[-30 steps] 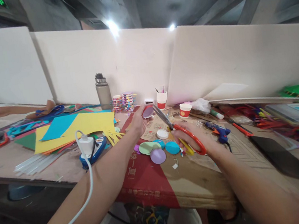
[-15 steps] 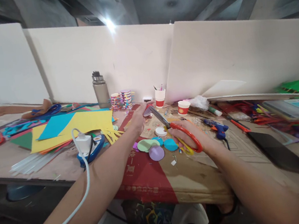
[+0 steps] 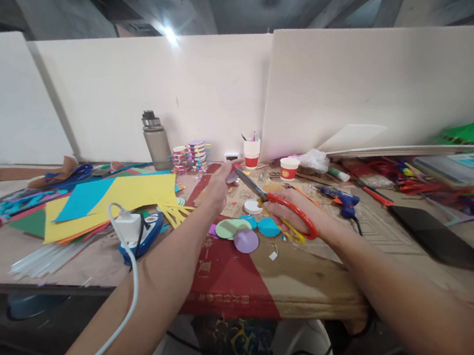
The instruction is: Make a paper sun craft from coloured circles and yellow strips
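My left hand (image 3: 219, 184) reaches forward over the table, its fingers closed on a small purple paper piece (image 3: 231, 176). My right hand (image 3: 283, 213) is wrapped round a pair of scissors (image 3: 253, 184) with red and yellow handles. The blades point forward and left, their tips close beside the purple paper; whether they touch it I cannot tell. Below the hands lie pale green paper circles (image 3: 226, 230), a purple circle (image 3: 246, 241) and a blue circle (image 3: 268, 228). A round white lid (image 3: 253, 207) rests between my hands.
Left are yellow paper (image 3: 143, 190), a blue power strip (image 3: 153, 232) with a white cord across my forearm, and a bottle (image 3: 158, 147). Behind stand a pen cup (image 3: 252, 158) and colourful stacks (image 3: 198, 156). Rightward lie a paper cup (image 3: 289, 169), glue gun (image 3: 347, 205) and black flat device (image 3: 441, 239).
The whole view has shifted slightly. Both hands keep nearly the same pose, with the scissors and purple paper still held.
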`<action>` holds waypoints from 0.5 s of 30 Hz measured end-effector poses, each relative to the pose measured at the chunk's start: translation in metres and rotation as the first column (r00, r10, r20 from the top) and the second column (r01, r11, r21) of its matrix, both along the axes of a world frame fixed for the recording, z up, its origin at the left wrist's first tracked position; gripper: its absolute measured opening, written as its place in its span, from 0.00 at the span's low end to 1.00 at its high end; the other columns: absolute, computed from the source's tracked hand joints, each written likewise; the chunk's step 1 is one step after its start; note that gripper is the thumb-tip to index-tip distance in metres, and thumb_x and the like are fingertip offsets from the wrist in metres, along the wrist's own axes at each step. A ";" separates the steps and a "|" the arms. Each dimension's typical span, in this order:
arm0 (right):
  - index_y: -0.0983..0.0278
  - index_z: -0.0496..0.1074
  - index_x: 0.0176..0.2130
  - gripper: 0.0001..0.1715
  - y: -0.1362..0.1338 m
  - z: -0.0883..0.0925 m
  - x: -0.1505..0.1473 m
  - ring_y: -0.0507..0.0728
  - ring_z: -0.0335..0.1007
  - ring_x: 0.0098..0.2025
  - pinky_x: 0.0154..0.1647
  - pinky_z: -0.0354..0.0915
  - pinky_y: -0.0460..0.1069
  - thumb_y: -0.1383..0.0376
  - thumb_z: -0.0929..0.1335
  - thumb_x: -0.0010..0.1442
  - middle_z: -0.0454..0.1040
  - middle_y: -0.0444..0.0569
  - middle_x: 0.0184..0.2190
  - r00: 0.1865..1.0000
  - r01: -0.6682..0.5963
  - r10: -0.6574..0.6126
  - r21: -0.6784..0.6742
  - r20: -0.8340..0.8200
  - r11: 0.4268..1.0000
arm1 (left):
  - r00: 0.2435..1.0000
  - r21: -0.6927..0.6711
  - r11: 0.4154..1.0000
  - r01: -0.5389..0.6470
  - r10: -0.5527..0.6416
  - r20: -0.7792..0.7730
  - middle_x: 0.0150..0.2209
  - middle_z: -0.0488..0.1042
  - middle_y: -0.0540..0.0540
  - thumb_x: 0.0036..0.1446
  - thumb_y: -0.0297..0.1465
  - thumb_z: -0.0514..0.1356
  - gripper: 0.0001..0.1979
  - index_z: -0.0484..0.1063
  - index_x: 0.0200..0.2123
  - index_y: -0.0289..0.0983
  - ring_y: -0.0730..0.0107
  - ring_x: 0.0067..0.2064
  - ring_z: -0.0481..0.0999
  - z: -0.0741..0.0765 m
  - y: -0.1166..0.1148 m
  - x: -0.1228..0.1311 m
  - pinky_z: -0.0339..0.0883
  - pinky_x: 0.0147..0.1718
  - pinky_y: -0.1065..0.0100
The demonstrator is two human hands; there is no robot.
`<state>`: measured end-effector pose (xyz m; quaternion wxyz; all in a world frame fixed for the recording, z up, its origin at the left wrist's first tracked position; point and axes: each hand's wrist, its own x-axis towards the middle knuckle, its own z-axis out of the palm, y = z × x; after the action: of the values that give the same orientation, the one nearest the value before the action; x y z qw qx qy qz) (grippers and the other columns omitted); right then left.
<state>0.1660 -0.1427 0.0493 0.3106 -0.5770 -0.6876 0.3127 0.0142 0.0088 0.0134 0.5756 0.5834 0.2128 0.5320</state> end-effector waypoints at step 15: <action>0.61 0.61 0.23 0.14 -0.002 0.004 -0.003 0.50 0.62 0.16 0.19 0.59 0.44 0.63 0.60 0.60 0.64 0.40 0.14 0.998 0.023 -0.025 0.033 0.057 0.999 | 1.000 0.042 0.999 -0.008 0.009 -0.029 0.46 0.77 0.42 0.59 0.45 0.56 0.20 0.77 0.46 0.39 0.66 0.39 0.72 -0.003 0.002 0.001 0.59 0.28 0.71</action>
<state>0.1630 -0.1451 0.0529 0.3037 -0.5887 -0.6943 0.2812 0.0150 0.0104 0.0109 0.5580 0.6021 0.2125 0.5300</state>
